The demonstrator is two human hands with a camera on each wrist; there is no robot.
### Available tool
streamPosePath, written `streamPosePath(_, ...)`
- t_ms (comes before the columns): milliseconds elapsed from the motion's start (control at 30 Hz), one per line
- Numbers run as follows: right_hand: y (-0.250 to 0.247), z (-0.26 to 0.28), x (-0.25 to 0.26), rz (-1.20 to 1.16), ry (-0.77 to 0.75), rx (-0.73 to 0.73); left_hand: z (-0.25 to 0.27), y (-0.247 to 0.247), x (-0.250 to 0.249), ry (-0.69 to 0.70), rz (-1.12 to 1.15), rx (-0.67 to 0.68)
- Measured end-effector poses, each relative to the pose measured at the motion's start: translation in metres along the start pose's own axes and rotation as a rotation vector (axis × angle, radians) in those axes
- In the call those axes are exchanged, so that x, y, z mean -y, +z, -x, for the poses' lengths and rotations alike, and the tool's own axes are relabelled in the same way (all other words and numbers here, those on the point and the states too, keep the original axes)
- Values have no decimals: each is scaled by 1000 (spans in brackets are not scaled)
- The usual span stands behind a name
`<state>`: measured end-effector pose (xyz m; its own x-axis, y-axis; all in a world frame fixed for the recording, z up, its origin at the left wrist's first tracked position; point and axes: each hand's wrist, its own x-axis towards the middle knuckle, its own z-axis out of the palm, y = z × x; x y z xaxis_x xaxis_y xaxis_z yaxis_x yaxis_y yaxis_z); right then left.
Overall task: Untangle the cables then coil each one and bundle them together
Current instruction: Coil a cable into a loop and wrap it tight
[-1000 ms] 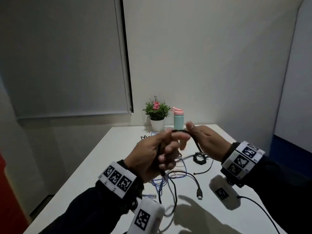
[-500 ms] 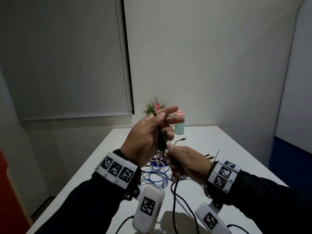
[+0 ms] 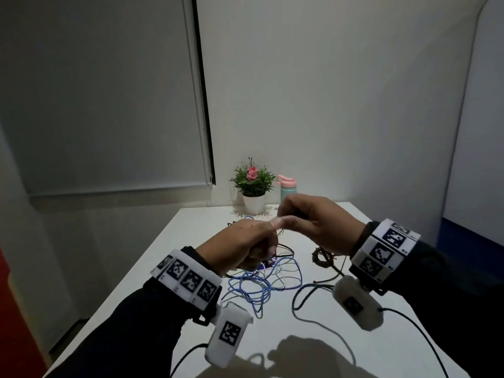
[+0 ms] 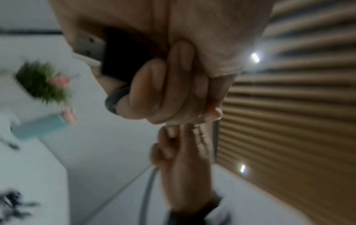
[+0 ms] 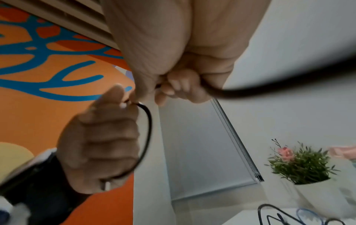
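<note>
Both hands hold one black cable (image 5: 148,130) above the white table (image 3: 191,241). My left hand (image 3: 259,241) is a fist around the cable's black USB plug (image 4: 123,60) and a short loop of the cable. My right hand (image 3: 291,216), just right of and above the left, pinches the same cable (image 5: 240,92) at the left thumb tip. The rest of the black cable (image 3: 297,298) trails over the table below. A tangle of blue cable (image 3: 261,285) lies under the hands. Beside it, under the right wrist, lies a small coiled dark cable (image 3: 323,258).
A potted plant (image 3: 253,186) and a teal bottle with a pink lid (image 3: 287,189) stand at the table's far edge against the wall. More dark cable ends (image 3: 231,223) lie near the plant. Wrist-camera leads (image 3: 409,326) run off the near edge.
My left hand has come down from in front of the plant to chest height. My right hand has risen from below it to its upper right, still on the black cable.
</note>
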<state>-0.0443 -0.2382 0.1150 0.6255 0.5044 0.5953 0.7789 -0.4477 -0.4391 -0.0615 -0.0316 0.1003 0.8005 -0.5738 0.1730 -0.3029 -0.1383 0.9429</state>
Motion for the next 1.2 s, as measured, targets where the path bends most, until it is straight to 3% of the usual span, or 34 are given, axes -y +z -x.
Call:
streamPosePath(67, 5, -2, -3, -103, 83, -68, 3, 2, -8, 46, 287, 106)
streamPosePath(133, 14, 0, -6, -243, 232, -24, 5, 6, -16, 145, 493, 163)
streamPosePath(200, 30, 7, -7, -129, 298, 187, 3, 10, -21, 224, 650, 127)
streamPosePath(300, 49, 17, 3, 160, 220, 438, -9, 8, -23, 284, 805, -12)
streamPosePath(367, 47, 19, 14, 159, 172, 448, -16, 3, -18, 295, 687, -205)
streamPosePath(433, 34, 15, 26, 171, 111, 453, -18, -5, -9, 292, 343, -369)
streamPosePath(500, 14, 8, 31, 181, 73, 373, -14, -13, 2, 252, -45, -398)
streamPosePath(600, -15, -4, 26, 108, 80, 174, -10, -17, 10, 148, -221, -304)
streamPosePath(667, -21, -9, 22, 76, 53, 135, -9, -10, 8, 126, -204, -189)
streamPosePath(833, -8, -7, 3, -129, 68, 36, -1, -9, -6, 40, 291, 111)
streamPosePath(900, 7, -4, -4, -193, 101, 54, 3, -9, -9, 69, 420, 149)
streamPosePath(1000, 34, 2, -9, -397, 222, 113, 3, -8, -15, 168, 683, 20)
streamPosePath(1067, 50, 13, -10, -348, 278, 214, 0, -16, -22, 277, 816, -81)
streamPosePath(1133, 63, 25, -6, -174, 230, 332, -4, -22, -25, 351, 797, -186)
streamPosePath(1200, 65, 28, 8, -13, 124, 376, -9, -22, -20, 350, 590, -273)
